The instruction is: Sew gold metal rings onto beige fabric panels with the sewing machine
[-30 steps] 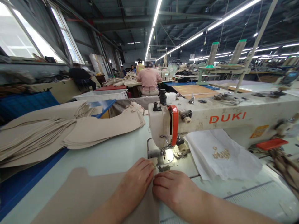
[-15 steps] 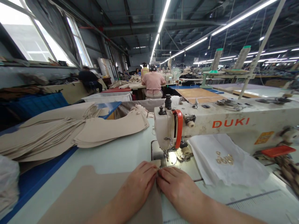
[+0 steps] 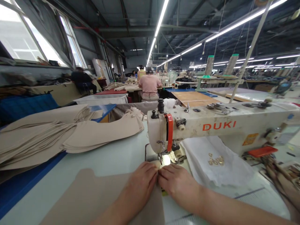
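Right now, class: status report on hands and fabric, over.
Left hand and right hand flat on beige fabric piece, fingertips meeting at sewing machine needle. Nothing in the way.

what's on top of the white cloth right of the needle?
On the white cloth lies a small cluster of gold metal rings, loose, right of the sewing machine head. The cloth's rear edge runs under the machine arm; anything there is hidden.

"DUKI" in orange, on sewing machine (image 3: 225,122) arm

This is a garment factory hall: a sewing machine (image 3: 211,128) at 12 o'clock, stacked cut fabric pieces (image 3: 70,134) at 10 o'clock, seated workers (image 3: 149,84) beyond.
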Available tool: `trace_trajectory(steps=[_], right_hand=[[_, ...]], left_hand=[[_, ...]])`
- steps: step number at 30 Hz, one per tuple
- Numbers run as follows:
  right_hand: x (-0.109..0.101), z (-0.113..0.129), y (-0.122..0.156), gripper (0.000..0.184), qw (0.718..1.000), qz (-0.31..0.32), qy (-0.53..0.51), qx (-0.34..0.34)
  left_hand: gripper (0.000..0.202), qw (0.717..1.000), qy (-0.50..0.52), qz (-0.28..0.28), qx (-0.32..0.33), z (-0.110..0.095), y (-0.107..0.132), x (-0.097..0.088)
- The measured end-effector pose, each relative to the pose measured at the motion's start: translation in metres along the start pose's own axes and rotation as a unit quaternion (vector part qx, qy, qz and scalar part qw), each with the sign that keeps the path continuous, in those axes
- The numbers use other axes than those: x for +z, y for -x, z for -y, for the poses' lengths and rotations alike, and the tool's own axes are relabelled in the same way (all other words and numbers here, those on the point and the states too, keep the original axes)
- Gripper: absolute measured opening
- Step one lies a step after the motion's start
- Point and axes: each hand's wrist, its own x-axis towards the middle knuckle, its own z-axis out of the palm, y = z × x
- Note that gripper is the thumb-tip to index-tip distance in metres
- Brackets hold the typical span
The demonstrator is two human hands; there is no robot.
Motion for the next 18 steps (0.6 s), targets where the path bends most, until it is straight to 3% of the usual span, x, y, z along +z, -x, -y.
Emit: trace_trajectory(steps=[6,18], right_hand=[[-0.002,-0.014,0.003,0.011,1.000,0.002,-0.012,0.020],[0.008,-0.023,0.003,0.009,0.997,-0.005,-0.053,0.062]], left_hand=[[0.023,1.000,-0.005,0.002,-0.004,0.002,-0.018,0.008],[0.019,1.000,0.017,-0.012,-0.010,0.015,-0.024,0.017]])
